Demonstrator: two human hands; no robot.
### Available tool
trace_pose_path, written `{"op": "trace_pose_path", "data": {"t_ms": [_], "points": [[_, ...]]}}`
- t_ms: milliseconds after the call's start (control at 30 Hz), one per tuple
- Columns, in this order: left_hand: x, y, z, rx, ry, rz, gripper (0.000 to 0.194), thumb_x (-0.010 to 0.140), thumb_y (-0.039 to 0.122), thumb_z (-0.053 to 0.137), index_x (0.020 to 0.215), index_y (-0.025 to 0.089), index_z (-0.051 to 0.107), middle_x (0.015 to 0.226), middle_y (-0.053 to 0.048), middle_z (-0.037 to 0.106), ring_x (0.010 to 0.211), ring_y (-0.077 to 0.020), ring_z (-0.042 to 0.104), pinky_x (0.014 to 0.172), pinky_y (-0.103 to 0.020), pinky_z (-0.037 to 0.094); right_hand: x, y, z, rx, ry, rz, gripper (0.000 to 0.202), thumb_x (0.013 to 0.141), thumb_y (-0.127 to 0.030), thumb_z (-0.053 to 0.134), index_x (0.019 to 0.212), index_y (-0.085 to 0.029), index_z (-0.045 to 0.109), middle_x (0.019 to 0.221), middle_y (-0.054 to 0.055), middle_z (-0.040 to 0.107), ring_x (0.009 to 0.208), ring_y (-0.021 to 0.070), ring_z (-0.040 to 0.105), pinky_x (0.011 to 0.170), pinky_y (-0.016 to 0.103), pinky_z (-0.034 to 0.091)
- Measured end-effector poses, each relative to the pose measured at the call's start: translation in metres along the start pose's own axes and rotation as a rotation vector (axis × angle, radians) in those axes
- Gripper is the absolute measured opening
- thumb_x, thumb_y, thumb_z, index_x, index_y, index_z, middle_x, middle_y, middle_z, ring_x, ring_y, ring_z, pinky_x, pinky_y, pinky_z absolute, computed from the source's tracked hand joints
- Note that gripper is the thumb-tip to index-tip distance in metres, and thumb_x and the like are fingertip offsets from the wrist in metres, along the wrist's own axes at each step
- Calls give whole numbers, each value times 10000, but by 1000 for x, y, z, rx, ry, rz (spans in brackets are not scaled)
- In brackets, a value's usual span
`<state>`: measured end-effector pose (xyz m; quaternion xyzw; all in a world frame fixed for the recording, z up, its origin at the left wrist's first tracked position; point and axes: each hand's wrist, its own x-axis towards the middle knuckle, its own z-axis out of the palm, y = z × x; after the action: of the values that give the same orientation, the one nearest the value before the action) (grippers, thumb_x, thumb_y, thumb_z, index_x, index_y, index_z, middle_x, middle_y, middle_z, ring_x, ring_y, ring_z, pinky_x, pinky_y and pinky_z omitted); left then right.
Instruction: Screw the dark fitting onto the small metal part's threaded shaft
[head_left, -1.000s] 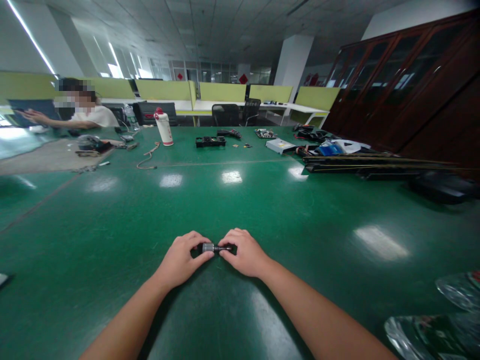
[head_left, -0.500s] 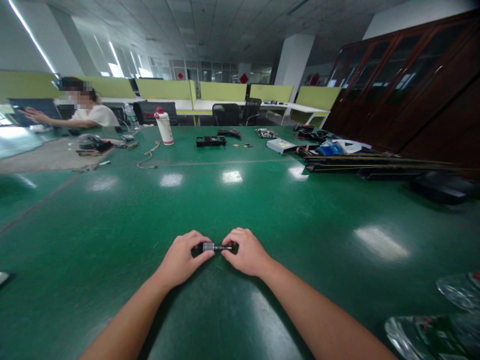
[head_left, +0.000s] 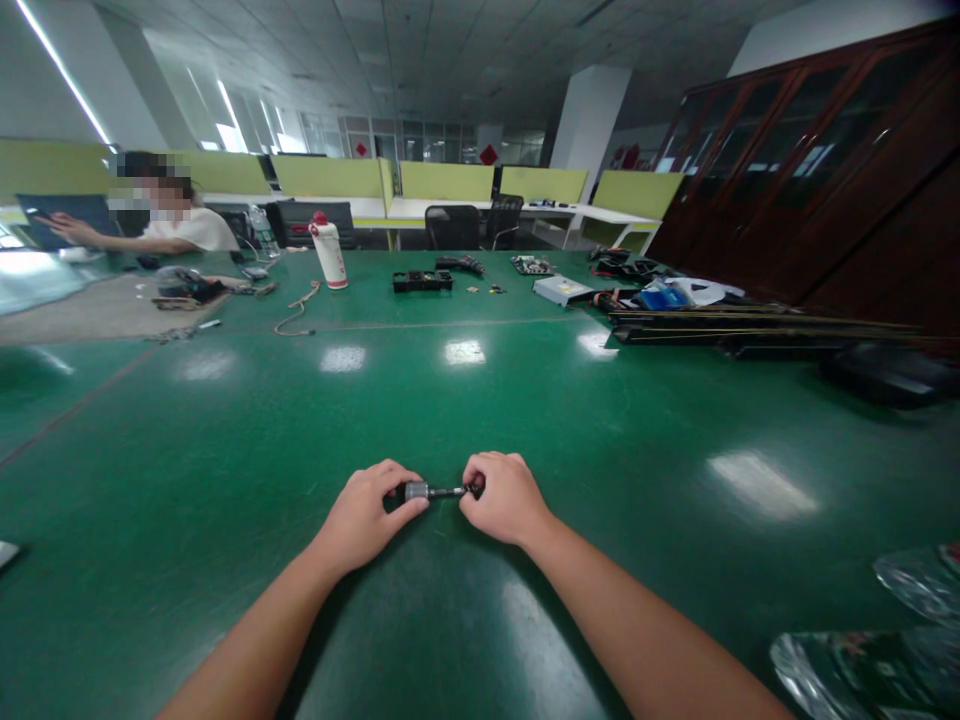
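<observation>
In the head view, my left hand (head_left: 375, 510) is closed around a small grey metal cylinder with a dark end (head_left: 417, 491), held between thumb and fingers just above the green table. A thin dark shaft (head_left: 445, 492) runs from the cylinder toward the right. My right hand (head_left: 504, 497) pinches the far end of that shaft, where a small black piece (head_left: 475, 489) shows between the fingers. The two hands face each other, a short gap apart. Whether the shaft and the cylinder are one piece I cannot tell.
On the green table (head_left: 450, 410) stand a white bottle with a red cap (head_left: 330, 255), a cord (head_left: 296, 318), a black plastic frame (head_left: 422, 282) and a silver box (head_left: 562, 290). Long dark strips (head_left: 735, 328) lie at right, plastic bottles (head_left: 862, 670) near right. A person sits far left.
My right hand has slid to the right along the shaft, away from the cylinder, and more of the thin shaft shows between the hands. The left hand keeps its place and grip.
</observation>
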<state>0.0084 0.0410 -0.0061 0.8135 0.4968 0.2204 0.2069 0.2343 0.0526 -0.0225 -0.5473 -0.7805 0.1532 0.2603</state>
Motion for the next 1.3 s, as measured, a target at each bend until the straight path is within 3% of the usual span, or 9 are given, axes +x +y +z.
{"op": "trace_pose_path", "data": {"t_ms": [367,533,700,967,1300], "points": [[0,0,0,-4,7,9,221,899,390,603,1015,238,713,963,-43,695,862,-201,621,793,-319,462,0,0,2,18,-11,-13,89,674,-157,662,733,-203,615,743,-11,656,732,159,560,738,310,322],[0,1,0,1,6,5,191,898,370,617,1008,242,707,945,-29,694,855,-194,622,801,-312,455,1,1,4,130,-61,-112,95,708,-151,693,773,-207,652,762,-13,664,771,160,575,784,313,351],[0,1,0,7,-12,26,192,887,351,634,1040,251,695,988,-24,696,923,-203,624,827,-319,448,0,-1,5,254,-98,-221,217,764,-99,690,932,-236,677,852,-20,706,828,153,600,825,306,387],[-1,0,0,31,0,36,233,821,376,698,1015,247,687,978,-25,698,921,-218,626,820,-333,454,1,-2,6,257,-100,-200,201,782,-107,694,939,-233,689,873,-8,723,837,166,610,821,321,400],[-1,0,0,30,-4,30,202,841,342,679,1021,249,687,969,-23,698,904,-212,626,816,-324,449,0,-2,6,249,-102,-217,184,781,-109,684,925,-224,685,853,-9,715,819,164,594,813,320,387]]}}
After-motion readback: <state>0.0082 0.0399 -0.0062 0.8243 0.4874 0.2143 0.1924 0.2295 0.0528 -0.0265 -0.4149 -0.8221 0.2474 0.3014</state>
